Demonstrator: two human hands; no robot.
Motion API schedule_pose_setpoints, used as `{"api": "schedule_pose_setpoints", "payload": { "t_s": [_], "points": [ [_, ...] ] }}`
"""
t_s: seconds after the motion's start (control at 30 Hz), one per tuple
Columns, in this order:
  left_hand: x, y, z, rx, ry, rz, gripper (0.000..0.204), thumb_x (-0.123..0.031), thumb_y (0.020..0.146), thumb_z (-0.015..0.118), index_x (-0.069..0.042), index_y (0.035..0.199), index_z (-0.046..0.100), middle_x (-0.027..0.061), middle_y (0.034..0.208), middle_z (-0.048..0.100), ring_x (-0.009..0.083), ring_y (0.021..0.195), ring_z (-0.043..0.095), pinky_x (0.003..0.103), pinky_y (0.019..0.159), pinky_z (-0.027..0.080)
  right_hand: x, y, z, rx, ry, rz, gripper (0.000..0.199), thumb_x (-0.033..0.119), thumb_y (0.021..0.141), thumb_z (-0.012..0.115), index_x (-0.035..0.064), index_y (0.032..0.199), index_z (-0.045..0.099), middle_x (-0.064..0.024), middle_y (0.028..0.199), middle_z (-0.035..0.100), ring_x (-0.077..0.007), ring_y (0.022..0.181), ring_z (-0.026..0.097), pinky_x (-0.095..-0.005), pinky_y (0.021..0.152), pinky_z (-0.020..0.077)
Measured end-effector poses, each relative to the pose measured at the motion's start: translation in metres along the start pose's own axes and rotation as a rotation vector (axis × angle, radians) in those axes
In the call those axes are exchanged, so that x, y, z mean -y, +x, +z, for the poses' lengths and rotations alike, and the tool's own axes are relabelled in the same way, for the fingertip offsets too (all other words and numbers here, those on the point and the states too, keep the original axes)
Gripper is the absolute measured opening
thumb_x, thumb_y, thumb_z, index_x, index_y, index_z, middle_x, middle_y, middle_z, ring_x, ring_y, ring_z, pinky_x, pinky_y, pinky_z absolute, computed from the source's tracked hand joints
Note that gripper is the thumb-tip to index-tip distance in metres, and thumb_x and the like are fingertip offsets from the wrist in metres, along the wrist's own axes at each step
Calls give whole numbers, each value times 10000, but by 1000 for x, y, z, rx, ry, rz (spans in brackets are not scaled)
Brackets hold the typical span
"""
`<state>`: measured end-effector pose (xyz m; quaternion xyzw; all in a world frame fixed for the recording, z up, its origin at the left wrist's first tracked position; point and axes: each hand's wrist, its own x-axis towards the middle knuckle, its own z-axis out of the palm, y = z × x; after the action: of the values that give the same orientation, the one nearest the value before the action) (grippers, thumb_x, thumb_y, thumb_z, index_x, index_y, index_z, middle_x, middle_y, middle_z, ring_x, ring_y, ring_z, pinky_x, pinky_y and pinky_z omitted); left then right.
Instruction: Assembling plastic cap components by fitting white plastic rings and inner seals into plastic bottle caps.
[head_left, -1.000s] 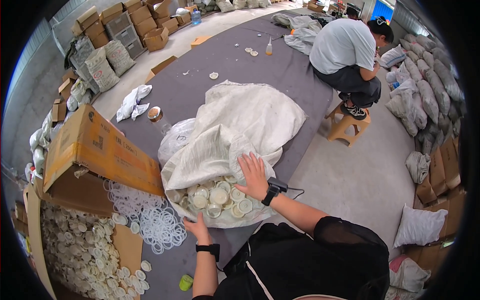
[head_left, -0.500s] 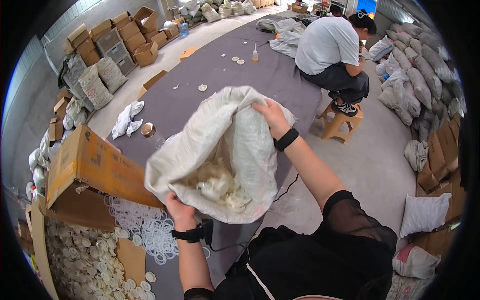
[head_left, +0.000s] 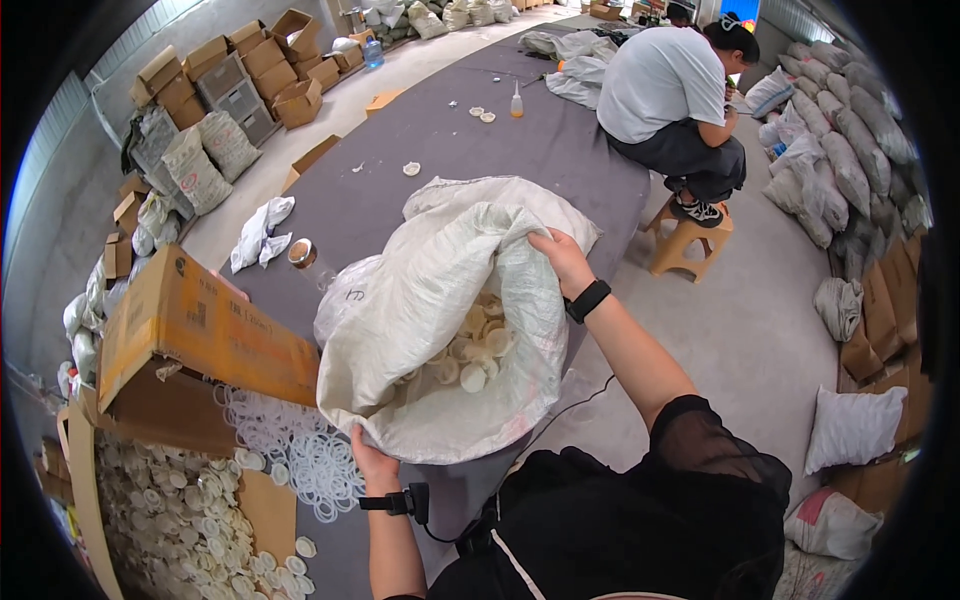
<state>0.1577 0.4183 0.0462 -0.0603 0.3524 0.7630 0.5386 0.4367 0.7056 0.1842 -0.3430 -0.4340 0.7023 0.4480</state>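
A: ok I'm on the head feed from miles away, what did I miss in that last second?

B: quite a bit lol. A second ago the right hand (head_left: 562,264) was lying flat on the woven sack (head_left: 405,300), fingers spread. Now it's curled round the rim on the far right side and the sack's mouth is lifted wide

A: and the left hand (head_left: 373,462)?

B: pinching the near-left rim, thumb showing on top. The fingers are hidden by the fabric so I can't tell how much it has bunched up. Neither hand is on the pale caps (head_left: 475,350)

A: where's the sack sitting from your angle?

B: near edge of the grey-covered table (head_left: 360,210), just right of the brown cardboard box (head_left: 220,320) and the clear rings (head_left: 322,470). The caps are bunched down inside it, whereas a second ago they lay up by the lip

A: so I'd read that as contents settled deeper, and the sack easier to handle without spilling

B: same, and I'd guess decent access from above, but the folds hide how many caps are in there
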Motion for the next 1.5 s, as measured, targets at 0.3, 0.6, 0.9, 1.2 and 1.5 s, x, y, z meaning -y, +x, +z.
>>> {"api": "schedule_pose_setpoints", "payload": {
  "t_s": [0.3, 0.6, 0.9, 1.2, 1.5],
  "points": [
    [-19, -90, -51, -462, 539, 416, 251, -155, 788, 537, -33, 1005, 507, 45, 906, 537, 130, 840, 517, 257, 727, 384, -26, -66, 62, -151, -933, -791, 497, 87, 726, 553, -7, 1181, 378, -171, 1238, 358, -292, 1188, 294, -357, 976, 236],
    [-124, -219, -184, -717, 1380, 484, 182, -131, 690, 645, 10, 759, 553, 74, 734, 547, 149, 700, 528, 233, 659, 415, -97, -178, 178, 405, -979, -769, 419, 87, 700, 557, 20, 1103, 464, -152, 1154, 449, -322, 1158, 333, -419, 977, 216],
    [-75, -233, -239, 10, 2157, 321, 541, -290, 538, 715, -7, 957, 522, 114, 930, 507, 287, 917, 467, 381, 771, 360, -230, -304, 263, 567, -904, -287, 371, 124, 717, 561, 18, 1063, 483, -151, 1066, 488, -301, 1011, 446, -349, 869, 346],
    [-188, -272, -187, 302, 953, 499, 529, -46, 545, 712, 11, 1027, 501, 100, 1018, 492, 205, 983, 464, 295, 851, 354, -283, -372, 289, 384, -699, 133, 354, 140, 794, 531, 23, 1121, 462, -92, 1099, 498, -179, 1039, 458, -287, 882, 350],
    [-230, -337, -116, 452, 480, 350, 563, -406, 570, 565, 55, 889, 522, 190, 852, 556, 269, 762, 529, 347, 785, 385, -303, -397, 327, 814, -760, 511, 358, 223, 786, 522, 12, 1072, 481, -162, 1047, 510, -260, 965, 516, -330, 824, 408]
  ]
}}
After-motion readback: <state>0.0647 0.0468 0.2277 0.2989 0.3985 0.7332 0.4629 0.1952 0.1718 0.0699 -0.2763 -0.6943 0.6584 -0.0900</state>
